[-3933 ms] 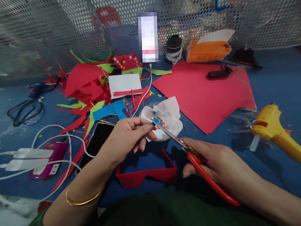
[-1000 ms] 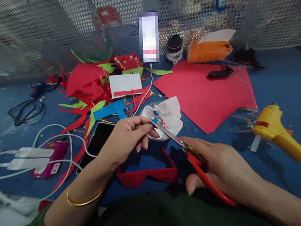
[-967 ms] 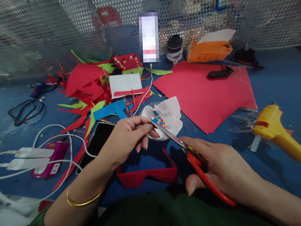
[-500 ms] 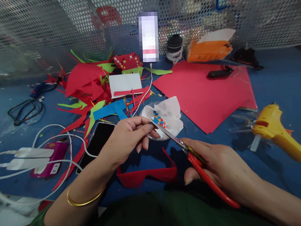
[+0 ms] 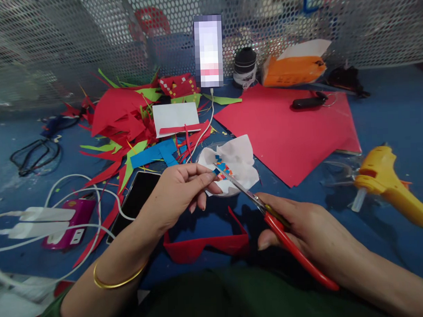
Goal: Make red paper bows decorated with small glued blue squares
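Though red-handled, silver-bladed scissors (image 5: pixel 274 224)

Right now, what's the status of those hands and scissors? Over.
Right hand gripping scissors. Left hand pinched beside their tips; anything held too small to tell. Colored bits on white paper beyond; red cutout on the near side.

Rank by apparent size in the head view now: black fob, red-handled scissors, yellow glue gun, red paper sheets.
1. Red paper sheets
2. Yellow glue gun and red-handled scissors, unranked: the frame edge crops the gun, and the right hand partly hides the scissors
3. Black fob
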A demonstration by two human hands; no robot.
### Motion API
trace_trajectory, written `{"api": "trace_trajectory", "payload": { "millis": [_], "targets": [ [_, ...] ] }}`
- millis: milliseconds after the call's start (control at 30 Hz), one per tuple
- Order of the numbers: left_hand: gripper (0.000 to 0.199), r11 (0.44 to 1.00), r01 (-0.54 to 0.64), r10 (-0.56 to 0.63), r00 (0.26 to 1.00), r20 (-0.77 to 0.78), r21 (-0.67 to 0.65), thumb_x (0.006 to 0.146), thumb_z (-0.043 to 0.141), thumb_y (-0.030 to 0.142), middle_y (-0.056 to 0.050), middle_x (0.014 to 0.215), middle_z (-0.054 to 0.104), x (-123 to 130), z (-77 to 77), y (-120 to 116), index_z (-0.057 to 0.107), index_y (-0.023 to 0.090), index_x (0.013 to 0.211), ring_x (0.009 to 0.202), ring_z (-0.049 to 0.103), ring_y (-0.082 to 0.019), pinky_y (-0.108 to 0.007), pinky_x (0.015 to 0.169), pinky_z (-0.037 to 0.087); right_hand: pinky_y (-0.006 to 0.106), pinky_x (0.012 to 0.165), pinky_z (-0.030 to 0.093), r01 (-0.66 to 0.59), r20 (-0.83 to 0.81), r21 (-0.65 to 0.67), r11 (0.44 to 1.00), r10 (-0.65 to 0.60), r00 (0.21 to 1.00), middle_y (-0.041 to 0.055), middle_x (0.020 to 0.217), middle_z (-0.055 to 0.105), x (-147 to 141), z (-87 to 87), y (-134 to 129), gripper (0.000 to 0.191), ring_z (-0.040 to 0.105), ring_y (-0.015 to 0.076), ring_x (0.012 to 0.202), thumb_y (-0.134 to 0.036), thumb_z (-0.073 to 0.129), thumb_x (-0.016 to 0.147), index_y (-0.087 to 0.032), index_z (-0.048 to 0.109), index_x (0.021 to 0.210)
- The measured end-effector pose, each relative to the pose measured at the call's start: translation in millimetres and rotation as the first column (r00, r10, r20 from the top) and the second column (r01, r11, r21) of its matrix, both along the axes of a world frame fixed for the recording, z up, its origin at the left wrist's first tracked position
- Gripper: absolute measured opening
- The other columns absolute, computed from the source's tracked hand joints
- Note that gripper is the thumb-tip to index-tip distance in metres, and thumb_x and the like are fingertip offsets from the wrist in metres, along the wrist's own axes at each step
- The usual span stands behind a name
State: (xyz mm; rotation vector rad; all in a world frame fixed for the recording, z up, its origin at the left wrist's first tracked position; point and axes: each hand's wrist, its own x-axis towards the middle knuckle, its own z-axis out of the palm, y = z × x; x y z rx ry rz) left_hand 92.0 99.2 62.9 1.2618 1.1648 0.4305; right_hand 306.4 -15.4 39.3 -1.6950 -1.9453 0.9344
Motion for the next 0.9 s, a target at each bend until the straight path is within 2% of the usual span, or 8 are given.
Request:
{"api": "trace_trajectory", "payload": {
  "millis": [200, 500, 600, 767, 900],
  "targets": [
    [0.018, 1.0, 0.004, -0.004, 1.0, -0.004, -0.003, 0.087, 0.066, 0.032, -0.003, 0.074, 0.074, -1.3, -1.8, 1.7, 0.069, 0.016, 0.078, 0.04, 0.05, -0.004, -0.015, 0.035, 0.034, 0.023, 0.052, 0.048, 0.003, -0.07, -0.097, 0.995, -0.01, 0.997, -0.0041, 0.074, 0.072, 0.5, 1.1, -1.1, 0.039, 0.066, 0.0141, 0.058, -0.064, 0.059, 0.087, -0.025, 0.061, 0.089],
    [0.018, 1.0, 0.004, -0.004, 1.0, -0.006, -0.011, 0.086, 0.066, 0.031, -0.005, 0.075, 0.074, -1.3, -2.5, 1.1, 0.069, 0.016, 0.077, 0.039, 0.05, -0.004, -0.016, 0.034, 0.034, 0.023, 0.051, 0.048, -0.004, -0.082, -0.092, 0.996, -0.004, 0.997, -0.0039, 0.071, 0.071, 1.1, 0.3, -0.3, 0.034, 0.065, 0.0148, 0.056, -0.06, 0.063, 0.086, -0.026, 0.064, 0.093],
    [0.019, 1.0, -0.001, 0.001, 1.0, 0.004, -0.002, 0.087, 0.066, 0.032, -0.005, 0.077, 0.075, -1.4, -2.4, 1.1, 0.068, 0.016, 0.076, 0.04, 0.049, -0.003, -0.015, 0.035, 0.034, 0.023, 0.049, 0.047, 0.018, -0.033, -0.051, 0.999, -0.02, 0.999, -0.0031, 0.068, 0.07, 1.6, 0.3, -0.1, 0.037, 0.064, 0.0151, 0.054, -0.061, 0.061, 0.087, -0.026, 0.065, 0.094],
    [0.016, 0.999, -0.03, 0.03, 0.999, 0.041, 0.015, 0.087, 0.066, 0.03, -0.004, 0.08, 0.075, -0.2, -1.4, 1.0, 0.068, 0.015, 0.081, 0.04, 0.05, -0.003, -0.014, 0.035, 0.034, 0.023, 0.043, 0.043, 0.03, 0.06, 0.085, 0.996, -0.035, 0.998, -0.0038, 0.06, 0.065, 1.1, 2.6, 1.5, 0.054, 0.059, 0.0149, 0.044, -0.07, 0.059, 0.082, -0.024, 0.065, 0.108],
    [0.017, 0.997, -0.068, 0.066, 0.997, 0.051, 0.037, 0.086, 0.067, 0.03, -0.004, 0.079, 0.074, 0.9, -1.4, 0.5, 0.068, 0.014, 0.081, 0.04, 0.049, -0.003, -0.014, 0.034, 0.033, 0.025, 0.046, 0.046, -0.001, 0.115, 0.111, 0.994, -0.011, 0.993, 0.0007, 0.073, 0.073, 0.5, 0.9, 1.1, 0.057, 0.07, 0.0211, 0.058, -0.069, 0.065, 0.078, -0.023, 0.064, 0.111]
  ]
}}
